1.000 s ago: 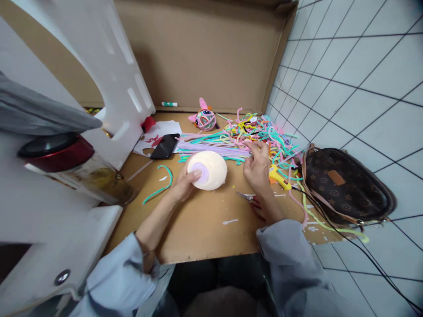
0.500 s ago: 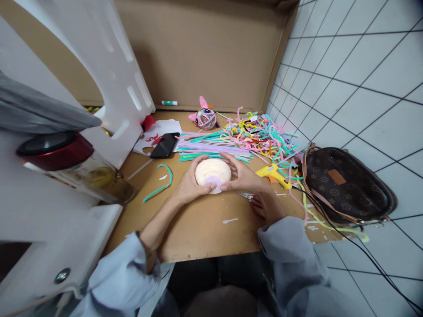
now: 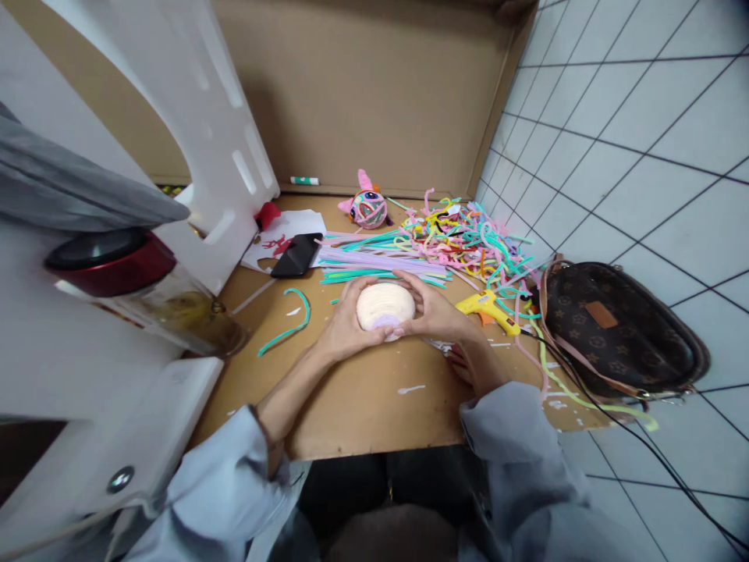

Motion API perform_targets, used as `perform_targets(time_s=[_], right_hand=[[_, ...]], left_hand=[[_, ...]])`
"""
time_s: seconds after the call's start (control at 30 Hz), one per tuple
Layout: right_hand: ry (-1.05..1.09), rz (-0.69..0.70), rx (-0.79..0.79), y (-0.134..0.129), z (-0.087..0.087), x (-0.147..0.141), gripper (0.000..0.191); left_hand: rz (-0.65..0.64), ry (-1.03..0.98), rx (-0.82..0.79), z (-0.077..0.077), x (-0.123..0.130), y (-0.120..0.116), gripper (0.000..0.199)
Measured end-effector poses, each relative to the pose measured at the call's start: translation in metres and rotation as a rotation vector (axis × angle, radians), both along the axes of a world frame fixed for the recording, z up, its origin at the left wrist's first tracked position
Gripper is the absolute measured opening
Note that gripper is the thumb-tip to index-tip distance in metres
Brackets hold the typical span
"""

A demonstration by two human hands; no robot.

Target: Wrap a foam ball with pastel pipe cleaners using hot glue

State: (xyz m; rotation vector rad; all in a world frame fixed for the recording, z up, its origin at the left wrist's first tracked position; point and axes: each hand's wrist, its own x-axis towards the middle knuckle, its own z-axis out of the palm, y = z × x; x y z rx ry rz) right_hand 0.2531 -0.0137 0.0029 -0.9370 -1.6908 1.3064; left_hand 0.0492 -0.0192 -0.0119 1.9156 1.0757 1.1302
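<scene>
Between my two hands is a rounded cream-coloured ball [image 3: 386, 303] with a lilac patch low on its near side; its surface looks wound in fine rings. My left hand [image 3: 346, 321] curves round its left side, thumb at the lilac patch. From the right, my right hand [image 3: 434, 311] grips it, fingers over the far side and thumb near the other thumb. To the left lies a bent teal pipe cleaner [image 3: 305, 308]. Beyond the ball are straight lilac and teal pipe cleaners [image 3: 380, 261]. A yellow glue gun [image 3: 488, 311] lies right of my right hand.
A tangled heap of coloured pipe cleaners [image 3: 468, 238] and a pink-eared craft figure [image 3: 368, 208] are at the back. A black phone [image 3: 297, 255] lies on paper. A brown handbag [image 3: 620, 328] stands right, with the cord beside it. A red-lidded bottle [image 3: 146, 289] stands left.
The whole view has shifted slightly, so things appear a little further right. Both hands still hold the ball, which seems turned slightly, with less of the lilac patch showing.
</scene>
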Motion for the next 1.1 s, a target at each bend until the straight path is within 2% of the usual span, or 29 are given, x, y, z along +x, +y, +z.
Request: perform_targets(time_s=[0.17,0.33,0.47,0.67,1.1], right_hand=[[-0.010,0.010,0.019,0.003,-0.006,0.000,0.108],[-0.016,-0.009,0.044,0.006,-0.013,0.001,0.106],[-0.027,-0.015,0.025,0.005,-0.011,0.000,0.107],[-0.028,-0.024,-0.011,0.006,-0.009,-0.001,0.112],[-0.077,0.000,0.052,0.011,-0.019,0.001,0.116]], left_hand=[[-0.038,-0.017,-0.052,0.002,0.000,0.000,0.082],[-0.003,-0.012,-0.084,-0.002,-0.004,0.002,0.090],[-0.010,0.063,-0.058,-0.003,-0.006,0.003,0.093],[-0.020,0.054,-0.024,-0.002,-0.006,0.004,0.093],[-0.057,0.144,-0.018,-0.007,-0.011,0.009,0.099]])
